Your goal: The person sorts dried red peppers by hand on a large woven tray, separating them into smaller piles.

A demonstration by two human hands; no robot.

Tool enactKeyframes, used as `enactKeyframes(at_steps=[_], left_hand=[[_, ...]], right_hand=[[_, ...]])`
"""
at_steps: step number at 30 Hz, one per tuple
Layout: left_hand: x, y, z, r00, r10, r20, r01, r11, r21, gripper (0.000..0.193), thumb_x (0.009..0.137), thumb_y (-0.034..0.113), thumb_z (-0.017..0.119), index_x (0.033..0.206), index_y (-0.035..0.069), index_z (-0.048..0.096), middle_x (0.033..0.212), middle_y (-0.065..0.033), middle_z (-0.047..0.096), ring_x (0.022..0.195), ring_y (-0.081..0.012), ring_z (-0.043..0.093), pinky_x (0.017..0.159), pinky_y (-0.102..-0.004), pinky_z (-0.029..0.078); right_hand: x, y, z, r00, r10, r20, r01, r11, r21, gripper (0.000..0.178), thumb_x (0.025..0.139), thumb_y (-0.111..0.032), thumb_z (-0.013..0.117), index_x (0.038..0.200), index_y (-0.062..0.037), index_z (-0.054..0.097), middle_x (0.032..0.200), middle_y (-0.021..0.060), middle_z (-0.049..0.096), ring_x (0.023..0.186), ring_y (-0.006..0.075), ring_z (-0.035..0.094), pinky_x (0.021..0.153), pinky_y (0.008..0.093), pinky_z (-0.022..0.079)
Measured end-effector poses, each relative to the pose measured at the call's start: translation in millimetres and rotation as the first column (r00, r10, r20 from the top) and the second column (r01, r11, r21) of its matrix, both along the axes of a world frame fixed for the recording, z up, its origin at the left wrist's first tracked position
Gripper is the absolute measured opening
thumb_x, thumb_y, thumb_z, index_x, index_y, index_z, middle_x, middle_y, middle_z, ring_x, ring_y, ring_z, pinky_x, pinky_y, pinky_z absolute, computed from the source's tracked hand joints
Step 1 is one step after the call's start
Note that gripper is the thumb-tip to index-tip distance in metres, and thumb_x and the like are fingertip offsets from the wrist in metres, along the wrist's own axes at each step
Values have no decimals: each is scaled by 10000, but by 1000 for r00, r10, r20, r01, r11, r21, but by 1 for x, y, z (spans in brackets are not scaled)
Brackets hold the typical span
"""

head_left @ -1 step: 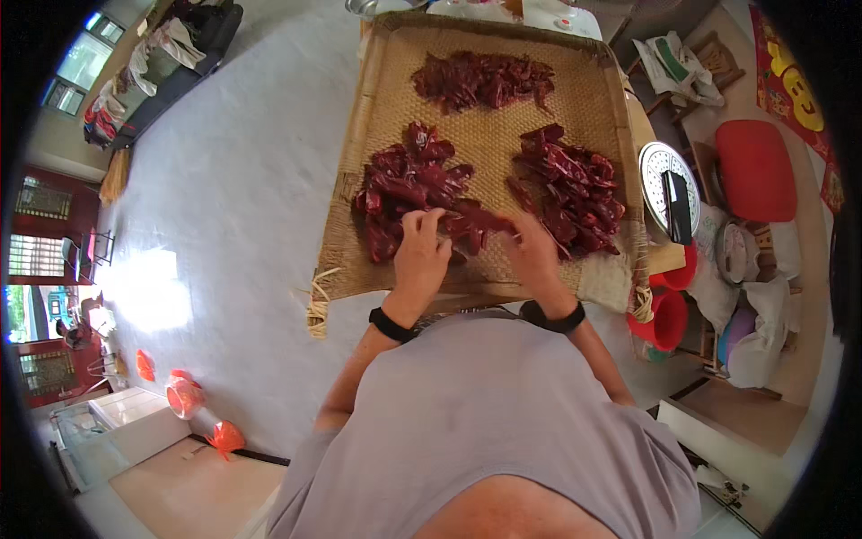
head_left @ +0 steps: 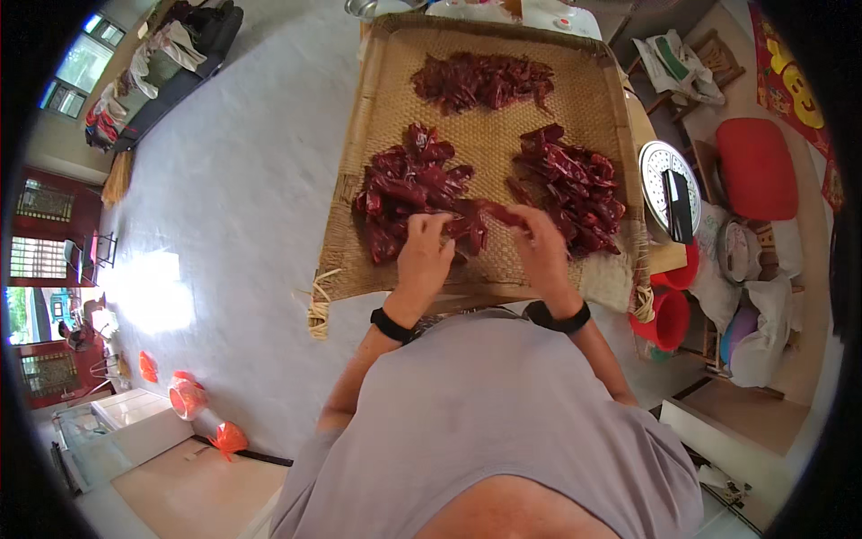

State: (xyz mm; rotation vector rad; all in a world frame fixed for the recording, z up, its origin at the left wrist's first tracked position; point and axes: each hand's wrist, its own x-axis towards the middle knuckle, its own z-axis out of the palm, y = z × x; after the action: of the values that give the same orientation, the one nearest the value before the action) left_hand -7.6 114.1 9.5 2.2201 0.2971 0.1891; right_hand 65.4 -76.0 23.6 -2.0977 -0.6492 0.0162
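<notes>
A wide woven bamboo tray [head_left: 489,166] carries three piles of dark red dried chili peppers. At the near edge of the left pile [head_left: 409,180], my left hand [head_left: 425,260] is closed, its bent fingertips on the chilies there. My right hand [head_left: 544,251] pinches the end of a dried chili [head_left: 494,212] that stretches toward the left hand, just left of the right pile [head_left: 575,184]. Fingers partly cover what each hand grips. The far pile [head_left: 483,81] lies apart from both hands.
Right of the tray are a round white perforated plate [head_left: 669,184] with a black object [head_left: 680,207] on it, red buckets [head_left: 664,319] and a red stool seat [head_left: 757,169]. A metal bowl [head_left: 382,7] stands past the far edge. Orange-red bags [head_left: 186,395] lie on the left floor.
My right hand has shifted slightly to the right, with the chili at its fingertips. The left hand has moved a little right and nearer to me. The piles look the same.
</notes>
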Motion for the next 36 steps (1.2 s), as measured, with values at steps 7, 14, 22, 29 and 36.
enactKeyframes(at_steps=[7, 14, 22, 29, 36], left_hand=[[19, -35, -14, 980, -196, -45, 200, 969, 143, 317, 845, 171, 592, 1154, 100, 596, 1183, -147, 516, 968, -338, 586, 801, -397, 501], [24, -44, -24, 971, -237, 11, 228, 946, 229, 319, 871, 176, 557, 1171, 80, 607, 1199, -125, 537, 880, -293, 623, 768, -395, 519], [20, -63, -4, 986, -166, -18, 146, 911, -385, 115, 839, 79, 585, 932, 25, 627, 849, -37, 590, 814, -137, 563, 721, -265, 451], [19, -62, -6, 965, -254, 73, 261, 957, -123, 118, 807, 78, 603, 911, 24, 609, 1015, -107, 576, 891, -256, 591, 816, -343, 475], [48, -33, -12, 949, -207, -240, 246, 958, 145, 246, 847, 155, 612, 1069, 49, 597, 1264, -144, 501, 1011, -356, 581, 851, -425, 487]], right_hand=[[23, -72, -39, 916, -142, 375, 277, 900, -336, 321, 754, -2, 641, 1061, -97, 634, 1066, 71, 610, 1057, 319, 517, 869, 401, 450], [13, -66, -18, 960, -132, 248, 184, 963, -197, 214, 781, -53, 654, 994, -64, 645, 1056, 105, 619, 1012, 319, 539, 863, 416, 453], [13, -40, -14, 884, 160, -439, -52, 967, 248, 273, 930, -162, 597, 1152, -4, 582, 1011, 91, 635, 865, 147, 610, 757, 278, 495], [23, -46, -16, 952, 72, -299, -16, 983, 185, 214, 884, -110, 627, 1071, -7, 627, 950, 132, 664, 802, 188, 649, 719, 290, 501], [45, -82, -17, 961, -231, 150, 259, 943, -210, 257, 871, -121, 644, 1120, -79, 599, 948, 111, 568, 790, 292, 578, 664, 404, 488]])
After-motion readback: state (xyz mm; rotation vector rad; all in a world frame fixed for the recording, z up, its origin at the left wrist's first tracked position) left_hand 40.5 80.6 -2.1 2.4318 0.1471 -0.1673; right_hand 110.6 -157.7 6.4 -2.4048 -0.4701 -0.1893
